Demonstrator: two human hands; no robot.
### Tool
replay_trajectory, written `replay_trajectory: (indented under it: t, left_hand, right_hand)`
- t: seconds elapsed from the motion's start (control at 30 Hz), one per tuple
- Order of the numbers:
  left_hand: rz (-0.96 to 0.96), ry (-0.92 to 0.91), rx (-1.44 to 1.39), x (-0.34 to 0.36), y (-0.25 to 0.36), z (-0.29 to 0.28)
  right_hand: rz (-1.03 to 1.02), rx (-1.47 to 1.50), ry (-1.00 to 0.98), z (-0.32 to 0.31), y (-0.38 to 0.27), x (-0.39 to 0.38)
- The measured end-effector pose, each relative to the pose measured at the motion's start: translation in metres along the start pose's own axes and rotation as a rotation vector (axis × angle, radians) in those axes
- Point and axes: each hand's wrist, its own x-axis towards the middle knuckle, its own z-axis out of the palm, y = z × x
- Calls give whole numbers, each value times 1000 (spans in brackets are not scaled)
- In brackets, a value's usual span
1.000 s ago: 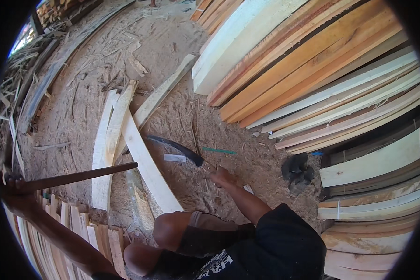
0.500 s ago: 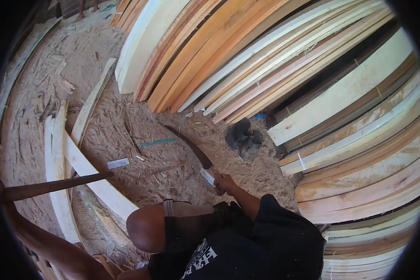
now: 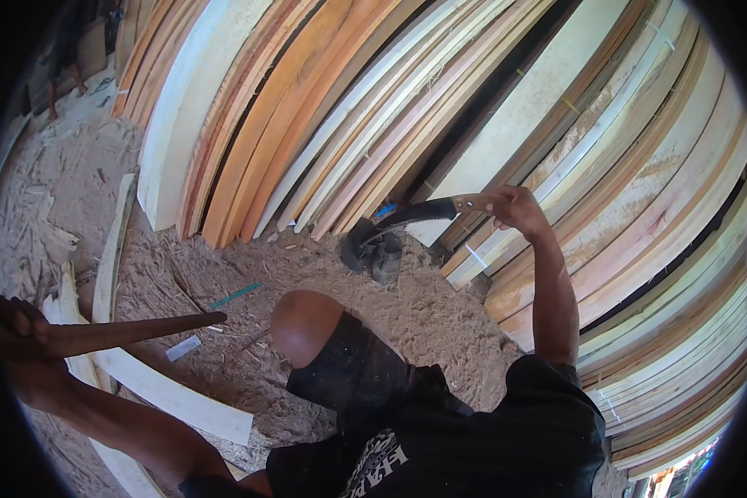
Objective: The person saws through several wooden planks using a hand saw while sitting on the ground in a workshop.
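In my right hand (image 3: 519, 212) is the wooden handle of a curved hand saw (image 3: 423, 209). The fingers wrap round the handle, and the dark blade points left, above the ground. My left hand (image 3: 21, 319), out at the far left edge, grips a dark brown wooden stick (image 3: 133, 332) whose tapered end reaches toward the middle. Part of that hand is lost in the dark rim. Below the stick lies a pale plank (image 3: 183, 397) on the ground.
Tall stacks of boards (image 3: 307, 124) lean along the back and right. A dark, crumpled object (image 3: 373, 253) lies at their foot. A green strip (image 3: 236, 295) and a small white piece (image 3: 183, 348) rest on sawdust-covered ground. Another person's legs (image 3: 66, 75) show far left.
My right hand has lifted the saw from low over the ground up and to the right. The view has shifted too, and my left hand still holds the stick.
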Motion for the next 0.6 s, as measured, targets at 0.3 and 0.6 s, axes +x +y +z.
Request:
replay_trajectory:
  t: [0.3,0.6]
  left_hand:
    - [-271,34,-51,-22,-16,53]
    - [-257,38,135,-38,-39,117]
  right_hand:
    - [116,-188,93,-29,56,76]
    - [291,-192,162,-47,169,165]
